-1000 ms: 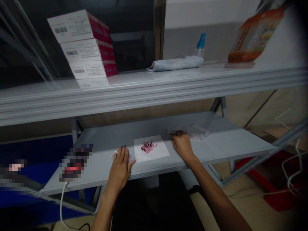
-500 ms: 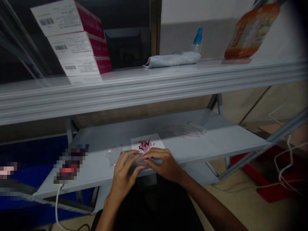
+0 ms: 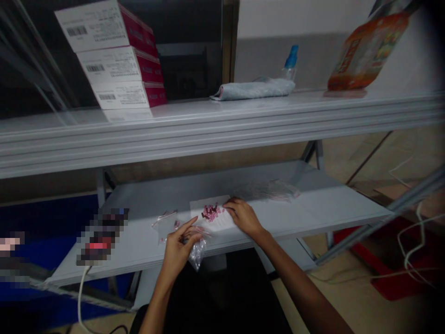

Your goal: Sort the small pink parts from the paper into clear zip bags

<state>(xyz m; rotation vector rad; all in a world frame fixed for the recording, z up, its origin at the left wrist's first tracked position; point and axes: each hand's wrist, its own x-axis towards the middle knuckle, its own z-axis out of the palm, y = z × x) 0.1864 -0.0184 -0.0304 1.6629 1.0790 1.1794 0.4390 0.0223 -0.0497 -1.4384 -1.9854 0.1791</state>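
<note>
My left hand (image 3: pixel 180 246) pinches a small clear plastic bag (image 3: pixel 198 253) by its top, and the bag hangs over the front edge of the lower shelf. Behind it, a heap of small pink and dark red pieces (image 3: pixel 210 212) lies on a sheet of white paper (image 3: pixel 222 226). At the right side of this heap is my right hand (image 3: pixel 244 217), fingertips brought together close to a few stray pieces; what they grip, if anything, is too small to see. Left of the paper rests another clear bag (image 3: pixel 165 227) with a few pink bits in or by it.
More clear bags (image 3: pixel 267 190) lie farther back on the lower shelf (image 3: pixel 313 199). A blurred-out object (image 3: pixel 102 239) with a white cable sits at left. Above stand stacked boxes (image 3: pixel 118 65), a folded cloth (image 3: pixel 255 90), a blue-topped spray bottle (image 3: pixel 291 62) and an orange bottle (image 3: pixel 365 55).
My hands have come apart. The right moved from the bag to the heap's right side; the left keeps the bag, which now hangs in plain view. The view has shifted slightly.
</note>
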